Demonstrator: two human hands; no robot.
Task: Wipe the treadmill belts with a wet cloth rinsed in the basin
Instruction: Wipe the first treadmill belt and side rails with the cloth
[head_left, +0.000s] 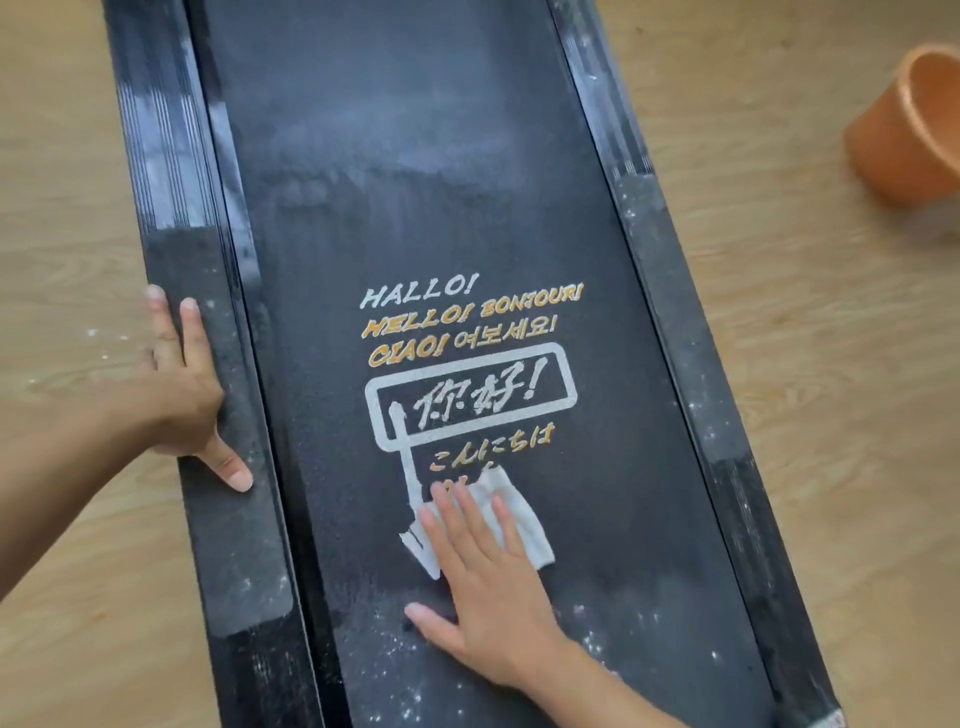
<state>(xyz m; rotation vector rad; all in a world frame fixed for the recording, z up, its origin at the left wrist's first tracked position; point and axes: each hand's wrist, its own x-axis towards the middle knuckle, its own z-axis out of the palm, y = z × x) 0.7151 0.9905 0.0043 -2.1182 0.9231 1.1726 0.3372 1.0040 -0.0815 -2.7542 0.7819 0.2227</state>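
A pale wood-grain plank floor (779, 364) carries a long black treadmill belt (415, 182), matte, grainy and dust-speckled. Its long axis runs away from the person, leaning upper-left, and white and orange greetings (467, 364) are printed mid-belt. A round orange plastic basin (914, 130) sits on the floor beyond the belt's right edge, its contents hidden. The left hand (182, 395) rests flat, fingers straight, on the gritty left side rail (208, 270). The right hand (488, 587), fingers straight, presses a crumpled white cloth (524, 514) onto the belt's near half.

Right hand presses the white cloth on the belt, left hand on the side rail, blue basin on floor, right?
No: the head view shows an orange basin, not blue. The rest holds: right hand on cloth, left hand on side rail.
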